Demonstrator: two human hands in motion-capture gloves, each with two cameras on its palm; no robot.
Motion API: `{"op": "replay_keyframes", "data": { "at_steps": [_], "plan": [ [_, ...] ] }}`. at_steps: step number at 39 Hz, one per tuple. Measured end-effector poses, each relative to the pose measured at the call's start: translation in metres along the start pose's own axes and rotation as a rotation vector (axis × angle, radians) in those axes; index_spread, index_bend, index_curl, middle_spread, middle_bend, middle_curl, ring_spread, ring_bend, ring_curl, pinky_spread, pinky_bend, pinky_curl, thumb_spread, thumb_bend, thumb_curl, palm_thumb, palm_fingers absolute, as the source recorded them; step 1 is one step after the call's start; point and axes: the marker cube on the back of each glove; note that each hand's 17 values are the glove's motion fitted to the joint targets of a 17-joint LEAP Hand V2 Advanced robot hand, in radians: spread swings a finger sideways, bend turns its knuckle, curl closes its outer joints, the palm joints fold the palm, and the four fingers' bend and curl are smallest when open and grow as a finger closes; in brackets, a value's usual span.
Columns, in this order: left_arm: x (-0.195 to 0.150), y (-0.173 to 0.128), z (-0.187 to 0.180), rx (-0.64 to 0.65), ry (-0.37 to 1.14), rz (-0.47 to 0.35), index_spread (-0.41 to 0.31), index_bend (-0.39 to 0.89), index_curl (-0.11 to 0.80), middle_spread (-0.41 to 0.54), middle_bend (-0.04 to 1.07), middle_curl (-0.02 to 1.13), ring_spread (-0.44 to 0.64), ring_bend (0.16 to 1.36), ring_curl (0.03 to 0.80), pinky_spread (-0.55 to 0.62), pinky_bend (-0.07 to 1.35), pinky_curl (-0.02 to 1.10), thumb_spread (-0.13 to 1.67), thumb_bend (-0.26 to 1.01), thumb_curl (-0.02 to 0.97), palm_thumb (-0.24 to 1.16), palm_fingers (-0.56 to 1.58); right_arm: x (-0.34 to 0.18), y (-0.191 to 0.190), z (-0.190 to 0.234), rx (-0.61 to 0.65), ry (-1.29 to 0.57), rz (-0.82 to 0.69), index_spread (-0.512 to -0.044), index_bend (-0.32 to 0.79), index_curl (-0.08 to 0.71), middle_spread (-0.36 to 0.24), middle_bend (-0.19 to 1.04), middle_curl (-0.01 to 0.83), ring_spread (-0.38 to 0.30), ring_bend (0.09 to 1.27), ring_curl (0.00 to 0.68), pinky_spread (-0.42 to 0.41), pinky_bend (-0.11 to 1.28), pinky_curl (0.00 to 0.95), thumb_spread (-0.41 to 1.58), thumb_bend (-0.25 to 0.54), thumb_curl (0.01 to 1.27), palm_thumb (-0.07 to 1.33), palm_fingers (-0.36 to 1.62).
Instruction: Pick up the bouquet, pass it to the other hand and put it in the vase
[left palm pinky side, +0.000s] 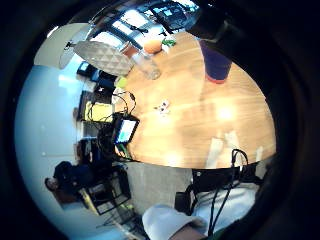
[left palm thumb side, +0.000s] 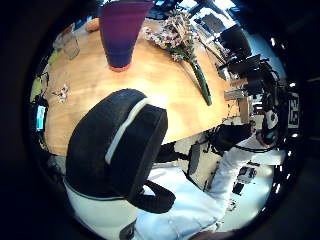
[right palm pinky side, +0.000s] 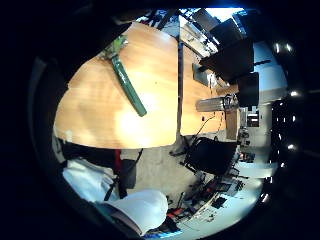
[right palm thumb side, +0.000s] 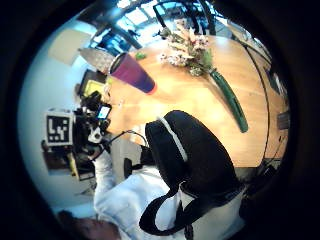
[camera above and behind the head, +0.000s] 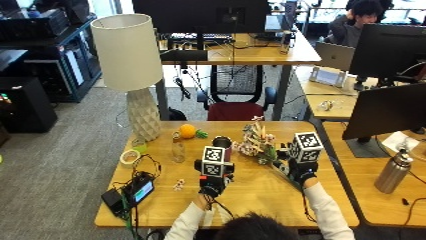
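Observation:
The bouquet (camera above and behind the head: 256, 141) of pale flowers lies on the wooden table (camera above and behind the head: 253, 200), its green stem (camera above and behind the head: 285, 172) pointing toward the person's right. Both thumb side palm views show the bouquet (left palm thumb side: 175, 37) (right palm thumb side: 192, 47) flat on the wood. A purple vase (camera above and behind the head: 221, 142) stands upright just left of the flowers, partly hidden. My right hand (camera above and behind the head: 304, 173) hovers over the stem's end; the right little finger side palm view shows the stem (right palm pinky side: 127, 85) lying untouched. My left hand (camera above and behind the head: 213, 186) hovers in front of the vase (left palm thumb side: 120, 35) and holds nothing.
A white lamp (camera above and behind the head: 130, 55) stands at the table's far left. Near it are an orange (camera above and behind the head: 187, 131), a glass bottle (camera above and behind the head: 177, 148) and a tape roll (camera above and behind the head: 130, 157). A phone with cables (camera above and behind the head: 140, 191) lies at the front left. A steel bottle (camera above and behind the head: 393, 172) stands on the neighbouring desk.

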Motion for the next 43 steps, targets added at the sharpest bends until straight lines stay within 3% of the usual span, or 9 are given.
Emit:
{"op": "replay_keyframes", "data": {
  "at_steps": [6, 15, 25, 38, 40, 43],
  "plan": [
    [0.005, -0.003, 0.004, -0.004, 0.014, -0.009, -0.007, 0.16, 0.099, 0.112, 0.17, 0.10, 0.17, 0.50, 0.167, 0.28, 0.41, 0.16, 0.71, 0.03, 0.044, 0.08, 0.39, -0.005, 0.004, 0.000, -0.010, -0.002, -0.009, -0.289, 0.13, 0.092, -0.034, 0.25, 0.126, 0.107, 0.31, 0.124, 0.227, 0.50, 0.188, 0.74, 0.172, 0.08, 0.30, 0.40],
    [0.020, -0.004, 0.011, 0.005, 0.014, 0.052, -0.012, 0.16, 0.173, 0.134, 0.17, 0.16, 0.22, 0.54, 0.214, 0.36, 0.42, 0.21, 0.99, 0.01, 0.092, 0.10, 0.37, -0.005, 0.014, -0.003, 0.005, 0.003, -0.015, -0.357, 0.13, 0.137, -0.049, 0.26, 0.200, 0.138, 0.36, 0.179, 0.280, 0.50, 0.240, 1.03, 0.140, 0.12, 0.32, 0.39],
    [0.023, -0.014, 0.006, 0.022, 0.045, 0.068, -0.019, 0.16, 0.229, 0.132, 0.18, 0.20, 0.23, 0.54, 0.233, 0.37, 0.41, 0.25, 1.11, -0.01, 0.137, 0.11, 0.36, 0.008, -0.006, 0.006, 0.014, 0.011, 0.004, -0.365, 0.13, 0.171, -0.046, 0.27, 0.258, 0.139, 0.39, 0.217, 0.291, 0.49, 0.267, 1.14, 0.093, 0.16, 0.34, 0.41],
    [0.041, -0.008, 0.005, 0.035, 0.048, 0.109, -0.022, 0.16, 0.274, 0.121, 0.18, 0.25, 0.22, 0.54, 0.251, 0.38, 0.39, 0.28, 1.16, -0.02, 0.173, 0.10, 0.36, 0.039, -0.016, -0.022, 0.017, -0.059, 0.083, -0.356, 0.10, 0.177, -0.047, 0.27, 0.307, 0.123, 0.45, 0.262, 0.293, 0.52, 0.303, 1.19, 0.030, 0.19, 0.36, 0.48],
    [0.045, -0.008, 0.005, 0.039, 0.048, 0.119, -0.022, 0.16, 0.279, 0.121, 0.17, 0.25, 0.22, 0.54, 0.253, 0.38, 0.39, 0.28, 1.17, -0.02, 0.177, 0.10, 0.36, 0.045, -0.019, -0.030, 0.023, -0.081, 0.113, -0.300, -0.03, 0.135, -0.005, 0.29, 0.317, 0.137, 0.53, 0.292, 0.294, 0.59, 0.330, 1.14, 0.007, 0.20, 0.35, 0.51],
    [0.049, -0.006, 0.004, 0.044, 0.041, 0.135, -0.022, 0.16, 0.285, 0.120, 0.17, 0.26, 0.22, 0.54, 0.257, 0.38, 0.38, 0.28, 1.17, -0.02, 0.183, 0.10, 0.36, 0.063, -0.034, -0.029, 0.029, -0.117, 0.168, -0.259, -0.05, 0.097, 0.017, 0.31, 0.329, 0.142, 0.58, 0.308, 0.294, 0.65, 0.347, 1.11, -0.010, 0.22, 0.36, 0.50]
  ]
}}
